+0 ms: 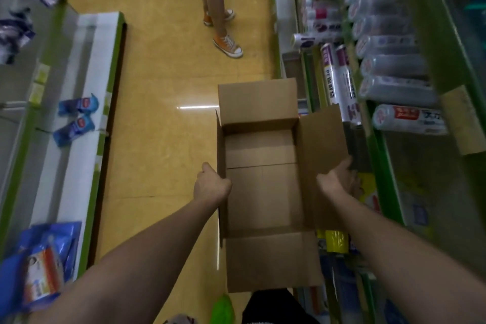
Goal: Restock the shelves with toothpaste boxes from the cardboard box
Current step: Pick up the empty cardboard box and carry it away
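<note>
- As I hold it over the yellow floor (163,81), the cardboard box (263,192) sits between my two hands, flaps open, its brown bottom bare.
- My left hand (210,184) grips the box's left wall, fingers curled over the rim.
- My right hand (339,179) grasps the outspread right flap, fingers wrapped round its far edge.
- Right of my right hand: green-edged shelves (452,42) carrying rows of rolled film packs (394,87); one white roll with a red label (409,118) lies nearest.
- Left of my left hand: a white shelf (76,139) with two small blue packets (76,118); nearer me, a blue bag (44,265).
- Beyond the box: another person's legs, orange sneakers (227,45).
</note>
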`<state>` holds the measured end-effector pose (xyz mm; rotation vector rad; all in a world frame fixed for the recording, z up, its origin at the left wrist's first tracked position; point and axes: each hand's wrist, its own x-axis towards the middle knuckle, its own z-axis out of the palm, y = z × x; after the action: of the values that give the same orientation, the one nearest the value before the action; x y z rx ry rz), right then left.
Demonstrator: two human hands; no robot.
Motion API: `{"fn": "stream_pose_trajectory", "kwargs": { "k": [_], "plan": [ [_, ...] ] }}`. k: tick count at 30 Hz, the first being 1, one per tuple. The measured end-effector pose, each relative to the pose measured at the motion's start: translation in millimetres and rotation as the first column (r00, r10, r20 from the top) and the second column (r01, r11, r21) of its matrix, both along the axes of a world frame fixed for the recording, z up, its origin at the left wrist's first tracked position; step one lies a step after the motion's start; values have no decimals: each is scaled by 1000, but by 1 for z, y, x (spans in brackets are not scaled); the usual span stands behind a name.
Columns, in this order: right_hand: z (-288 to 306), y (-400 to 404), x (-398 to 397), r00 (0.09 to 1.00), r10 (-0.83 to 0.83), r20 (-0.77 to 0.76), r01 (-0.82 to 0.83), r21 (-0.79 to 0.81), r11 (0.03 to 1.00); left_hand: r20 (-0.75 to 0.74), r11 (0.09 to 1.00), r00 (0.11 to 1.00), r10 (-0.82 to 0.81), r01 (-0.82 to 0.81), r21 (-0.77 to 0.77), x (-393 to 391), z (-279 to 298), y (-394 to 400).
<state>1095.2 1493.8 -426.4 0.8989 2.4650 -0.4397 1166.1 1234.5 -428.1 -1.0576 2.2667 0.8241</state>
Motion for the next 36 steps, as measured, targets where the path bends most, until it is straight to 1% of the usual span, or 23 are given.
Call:
{"fn": "stream_pose_trajectory", "kwargs": {
  "k": [2, 4, 6, 7, 11, 14, 17, 19, 24, 28, 32, 36],
  "plan": [
    [-8, 0, 0, 997, 2, -82, 0, 27, 1000, 22, 1000, 1000, 15, -15, -3, -3, -6, 1],
    [-10, -3, 3, 977, 70, -201, -55, 78, 995, 24, 999, 999, 39, -39, 5, -7, -11, 2],
    [-11, -9, 7, 944, 145, -295, -136, 49, 989, 11, 998, 998, 61, -62, 32, -8, -16, 2],
    [-12, -12, 9, 934, 163, -317, -166, 20, 986, 3, 997, 998, 61, -61, 42, -9, -17, 2],
    [-11, -26, 13, 931, 197, -308, -216, -28, 976, -22, 998, 998, 53, -52, 47, -10, -22, 3],
    [-5, -38, 14, 918, 256, -302, -266, 9, 964, -35, 995, 996, 85, -84, 49, -7, -17, 0],
    [5, -56, 15, 892, 333, -307, -330, 62, 942, -43, 996, 995, 94, -94, 7, -6, -7, -11],
    [12, -70, 14, 872, 361, -331, -364, 56, 930, -58, 995, 993, 102, -102, -4, -5, 1, -25],
    [33, -122, 9, 834, 399, -381, -431, 1, 902, -95, 986, 983, 155, -159, -42, -1, 26, -75],
    [56, -180, 2, 768, 450, -455, -513, -17, 858, -147, 973, 967, 209, -220, -67, 0, 46, -130],
    [71, -256, -17, 730, 481, -485, -553, -5, 833, -198, 965, 952, 233, -251, -70, -16, 65, -204],
    [87, -348, -37, 721, 492, -488, -560, 8, 828, -226, 966, 949, 219, -244, -91, -40, 81, -291]
  ]
}}
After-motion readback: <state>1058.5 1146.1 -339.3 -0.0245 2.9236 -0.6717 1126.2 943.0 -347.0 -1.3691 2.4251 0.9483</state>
